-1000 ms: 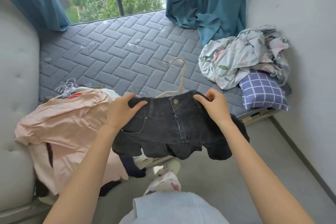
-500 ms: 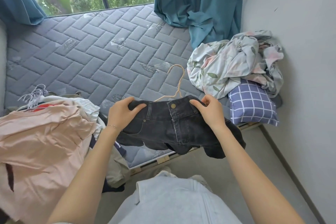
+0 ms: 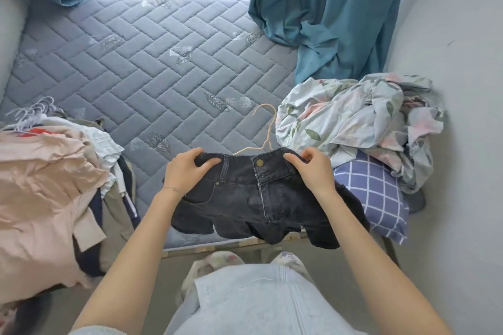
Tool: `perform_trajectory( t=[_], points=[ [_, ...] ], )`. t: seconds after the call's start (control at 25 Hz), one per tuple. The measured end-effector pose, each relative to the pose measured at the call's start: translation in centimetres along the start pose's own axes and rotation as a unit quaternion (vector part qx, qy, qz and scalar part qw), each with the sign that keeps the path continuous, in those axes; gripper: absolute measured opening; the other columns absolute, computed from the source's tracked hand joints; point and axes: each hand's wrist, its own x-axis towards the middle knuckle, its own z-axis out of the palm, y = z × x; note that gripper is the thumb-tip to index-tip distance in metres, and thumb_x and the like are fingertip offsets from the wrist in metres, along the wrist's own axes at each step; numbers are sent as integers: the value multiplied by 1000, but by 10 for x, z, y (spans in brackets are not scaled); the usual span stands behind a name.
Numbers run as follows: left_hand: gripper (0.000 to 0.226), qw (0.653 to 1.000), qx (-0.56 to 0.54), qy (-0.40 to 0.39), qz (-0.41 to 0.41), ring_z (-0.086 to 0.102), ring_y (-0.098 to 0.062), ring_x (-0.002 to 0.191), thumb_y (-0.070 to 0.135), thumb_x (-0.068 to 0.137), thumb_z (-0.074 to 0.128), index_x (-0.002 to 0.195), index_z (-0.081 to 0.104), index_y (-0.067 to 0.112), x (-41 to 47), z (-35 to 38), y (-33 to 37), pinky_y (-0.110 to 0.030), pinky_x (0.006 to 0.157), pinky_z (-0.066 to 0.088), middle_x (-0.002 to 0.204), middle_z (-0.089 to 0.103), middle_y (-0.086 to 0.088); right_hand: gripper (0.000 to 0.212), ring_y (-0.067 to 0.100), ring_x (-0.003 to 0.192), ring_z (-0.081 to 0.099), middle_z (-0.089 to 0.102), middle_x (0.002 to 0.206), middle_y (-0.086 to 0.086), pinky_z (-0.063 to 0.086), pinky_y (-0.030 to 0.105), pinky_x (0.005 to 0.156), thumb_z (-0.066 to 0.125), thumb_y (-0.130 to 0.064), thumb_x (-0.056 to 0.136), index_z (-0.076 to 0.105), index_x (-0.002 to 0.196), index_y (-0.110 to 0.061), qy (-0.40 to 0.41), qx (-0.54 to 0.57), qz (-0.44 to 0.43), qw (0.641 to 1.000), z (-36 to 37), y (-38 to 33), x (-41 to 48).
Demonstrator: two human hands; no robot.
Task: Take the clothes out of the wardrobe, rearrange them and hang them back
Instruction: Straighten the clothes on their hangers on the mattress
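Head-worn camera looks forward-down, close above hands [image 3: 185, 173].

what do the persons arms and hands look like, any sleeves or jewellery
Both forearms are bare, no gloves. The left hand has a thin chain bracelet at its wrist; the right hand has a bare wrist. No rings show. A pale grey sleeve edge shows at the left upper arm.
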Motion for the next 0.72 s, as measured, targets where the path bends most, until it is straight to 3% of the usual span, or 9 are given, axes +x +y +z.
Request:
perform_trajectory(
  t=[0.28, 0.52, 0.72],
  points=[
    [51, 996, -45, 2, -73, 53, -26, 66, 59, 84, 60, 68, 42, 14, 55, 84, 28, -39, 58, 39, 59, 53, 0, 51, 11, 55, 41, 43, 58, -7, 32, 29, 53, 68, -56, 80, 37, 62, -20, -45, -36, -6, 998, -7, 46, 108],
    [44, 998, -3, 10, -69, 55, -35, 75, 51, 90, 58, 74, 45, 12, 181, 194, -38, -42, 66, 42, 68, 57, -6, 50, 15, 58, 39, 39, 58, -6, 29, 29, 52, 68, -48, 85, 34, 63, -19, -66, -14, 10, 998, 101, 120, 238],
    [36, 993, 8, 87, -81, 55, -34, 84, 47, 89, 60, 81, 56, 13, 264, 276, -107, -43, 77, 37, 76, 65, -5, 37, 20, 72, 50, 50, 69, -8, 35, 34, 64, 64, -46, 87, 44, 76, -17, -36, 10, 3, 999, 193, 168, 322]
  ],
)
